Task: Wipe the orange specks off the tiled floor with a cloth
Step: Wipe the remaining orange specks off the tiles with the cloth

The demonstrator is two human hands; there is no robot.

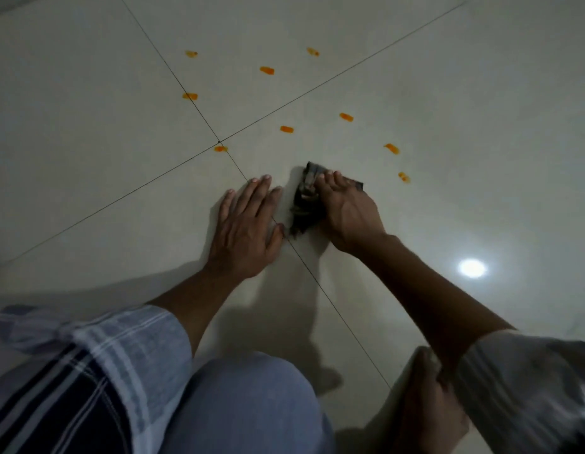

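Several orange specks lie scattered on the pale tiled floor, among them one just beyond my hands, one at the grout crossing and one to the right. A dark crumpled cloth rests on the floor at centre. My right hand presses down on it, fingers laid over its top and right side. Just left of the cloth, my left hand lies flat on the tile with fingers spread.
Dark grout lines cross the floor diagonally and meet at a crossing. My bent knee in blue cloth fills the bottom centre, and my bare foot is at the bottom right. A lamp reflection glares on the tile at right.
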